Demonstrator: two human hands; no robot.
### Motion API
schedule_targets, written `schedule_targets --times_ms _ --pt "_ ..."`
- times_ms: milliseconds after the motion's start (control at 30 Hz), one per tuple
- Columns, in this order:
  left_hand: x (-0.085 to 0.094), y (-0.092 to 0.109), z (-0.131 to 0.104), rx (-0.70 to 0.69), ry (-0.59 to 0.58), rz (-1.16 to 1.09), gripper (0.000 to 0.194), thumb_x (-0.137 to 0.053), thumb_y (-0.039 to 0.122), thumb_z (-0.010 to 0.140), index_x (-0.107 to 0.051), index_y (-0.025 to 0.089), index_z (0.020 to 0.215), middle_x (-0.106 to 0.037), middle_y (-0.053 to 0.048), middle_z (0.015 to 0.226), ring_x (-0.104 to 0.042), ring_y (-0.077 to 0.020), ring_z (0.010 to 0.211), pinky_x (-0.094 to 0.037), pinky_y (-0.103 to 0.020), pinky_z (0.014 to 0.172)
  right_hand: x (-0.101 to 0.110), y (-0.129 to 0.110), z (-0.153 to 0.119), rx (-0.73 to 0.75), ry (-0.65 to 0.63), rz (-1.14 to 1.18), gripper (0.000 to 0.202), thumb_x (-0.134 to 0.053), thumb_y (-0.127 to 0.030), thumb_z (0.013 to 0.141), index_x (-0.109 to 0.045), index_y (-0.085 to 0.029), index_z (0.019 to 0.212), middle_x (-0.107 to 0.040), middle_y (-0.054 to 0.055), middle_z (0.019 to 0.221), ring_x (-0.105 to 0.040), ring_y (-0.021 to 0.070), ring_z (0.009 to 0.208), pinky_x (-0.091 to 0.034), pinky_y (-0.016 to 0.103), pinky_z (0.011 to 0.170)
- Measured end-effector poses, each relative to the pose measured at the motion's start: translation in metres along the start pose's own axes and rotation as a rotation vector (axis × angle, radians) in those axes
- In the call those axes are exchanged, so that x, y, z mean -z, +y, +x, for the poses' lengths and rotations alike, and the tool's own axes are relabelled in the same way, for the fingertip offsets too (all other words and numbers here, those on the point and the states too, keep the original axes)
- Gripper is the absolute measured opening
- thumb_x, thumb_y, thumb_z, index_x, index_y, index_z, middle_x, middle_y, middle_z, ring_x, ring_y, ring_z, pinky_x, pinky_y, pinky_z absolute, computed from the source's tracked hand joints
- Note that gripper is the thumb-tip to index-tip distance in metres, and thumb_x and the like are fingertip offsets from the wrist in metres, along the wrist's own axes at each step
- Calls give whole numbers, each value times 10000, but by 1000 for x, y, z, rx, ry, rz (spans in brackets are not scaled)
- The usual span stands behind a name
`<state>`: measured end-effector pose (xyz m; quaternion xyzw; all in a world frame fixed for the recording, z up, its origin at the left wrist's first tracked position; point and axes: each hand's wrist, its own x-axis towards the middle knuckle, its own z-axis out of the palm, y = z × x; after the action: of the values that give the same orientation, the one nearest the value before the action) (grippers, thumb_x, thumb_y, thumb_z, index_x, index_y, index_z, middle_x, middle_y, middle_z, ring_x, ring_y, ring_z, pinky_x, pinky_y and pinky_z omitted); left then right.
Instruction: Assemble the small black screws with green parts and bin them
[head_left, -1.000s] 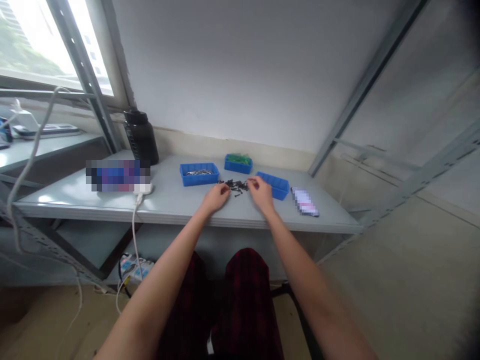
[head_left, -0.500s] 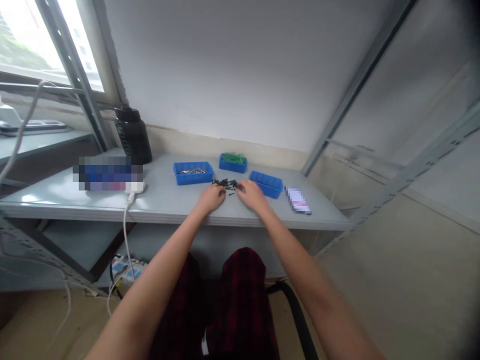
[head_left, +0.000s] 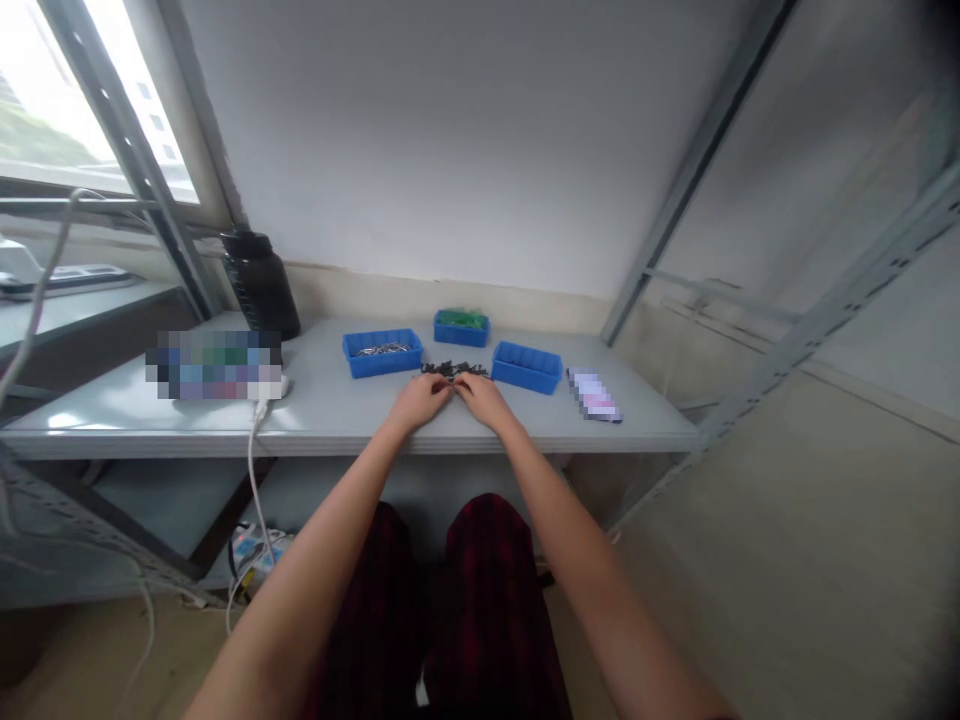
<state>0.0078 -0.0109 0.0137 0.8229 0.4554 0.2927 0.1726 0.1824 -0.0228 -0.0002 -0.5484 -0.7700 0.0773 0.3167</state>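
Note:
A loose pile of small black screws point(head_left: 452, 369) lies on the grey shelf top, just beyond my fingertips. My left hand point(head_left: 421, 401) rests at the pile's near left side with its fingers curled together. From the right, my right hand point(head_left: 482, 399) meets it, thumb and fingers pinched, the tips of both hands almost touching. Whatever lies between the fingertips is too small to make out. Left of the pile stands a blue bin point(head_left: 382, 353) of silvery metal pieces. To the right is another blue bin point(head_left: 526, 368), and behind is a smaller blue bin point(head_left: 460, 328) with green pieces.
A phone point(head_left: 594, 395) lies at the right end of the shelf top point(head_left: 352, 412). Toward the left are a dark bottle point(head_left: 260, 285), a blurred-out object point(head_left: 214, 365) and a white plug with its cable point(head_left: 264, 405). Metal uprights frame both ends.
My right hand has moved left and in toward my left hand, so the fingertips now come together in front of the screws. The view has shifted slightly.

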Motion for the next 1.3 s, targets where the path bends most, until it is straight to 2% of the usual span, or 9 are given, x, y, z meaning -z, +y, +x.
schedule_targets --times_ms 167,367,833,1300 --pt "0 -2 1 21 0 -45 263 -531 327 895 -732 180 979 -737 -104 1017 -656 -256 946 -485 -337 835 4 -3 -2 24 -10 90 163 -540 -245 951 -694 -225 998 -732 42 1016 -644 178 938 -450 286 858" --pt "0 -5 0 53 25 -82 246 -531 302 884 -719 168 972 -735 -107 1002 -654 -253 926 -491 -345 837 6 -4 -3 -13 6 160 156 -586 -230 902 -716 -215 988 -748 45 991 -666 168 892 -478 278 822" --pt "-1 -6 0 72 48 -136 232 -545 287 857 -710 158 957 -731 -108 983 -653 -247 910 -489 -344 840 8 -5 -8 -74 67 205 174 -581 -268 896 -736 -208 949 -759 57 932 -675 189 858 -489 291 807" --pt "-1 -7 0 65 32 -140 181 -596 261 828 -693 159 941 -729 -89 952 -651 -235 887 -487 -327 811 6 -3 -7 -63 86 223 189 -569 -282 891 -738 -202 921 -754 58 892 -662 192 825 -475 286 768"
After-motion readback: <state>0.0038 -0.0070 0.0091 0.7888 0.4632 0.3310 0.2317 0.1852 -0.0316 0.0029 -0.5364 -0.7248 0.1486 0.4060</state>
